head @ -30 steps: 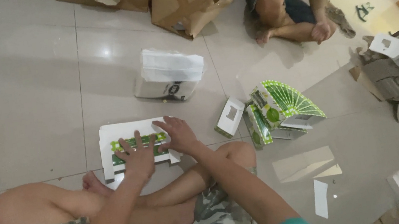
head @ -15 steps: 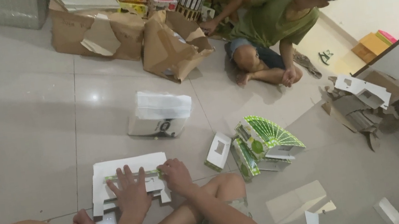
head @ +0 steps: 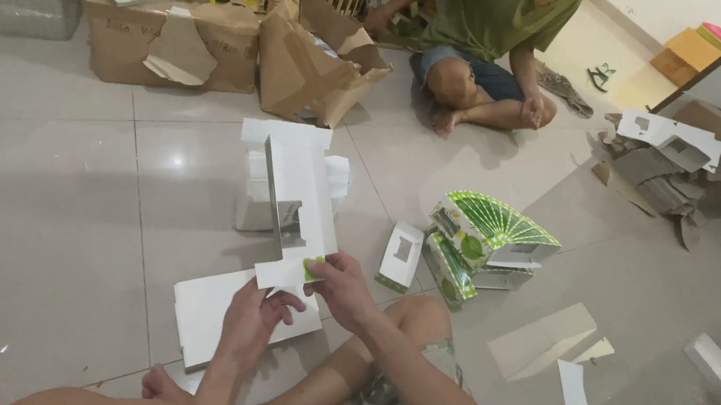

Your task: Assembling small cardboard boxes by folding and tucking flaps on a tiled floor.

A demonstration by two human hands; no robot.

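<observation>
Box blank [head: 301, 197], flat white die-cut card, is up off the floor in front of the seated person, held upright by its near bottom edge so the rest stands up and away toward the far side. Both hands are pinched on it: left hand [head: 250, 317] has fingers curled on the bottom left flap, right hand [head: 334, 281] grips the bottom right corner where a bit of green print shows.

Handling-wise I'd guess it's super light and thin, stiff enough to stand up on its own but it'll flop or crease if you only hold one corner. The cut-outs and flaps look like the weak spots, easy to bend or tear there. Not slippery I'd say, maybe a little glossy on the printed side. Best grip looks like what's happening: two hands low, thumbs and fingers on either side of the sheet, near a score line.

Around it: a stack of more white blanks [head: 207, 313] flat on the tile floor [head: 37, 239] right under the hands, another white pile [head: 258, 198] behind the held sheet, green printed cartons [head: 487, 232] off to the right, torn brown cardboard boxes [head: 304, 65] at the far side, and another person [head: 494, 14] sitting far right.
</observation>
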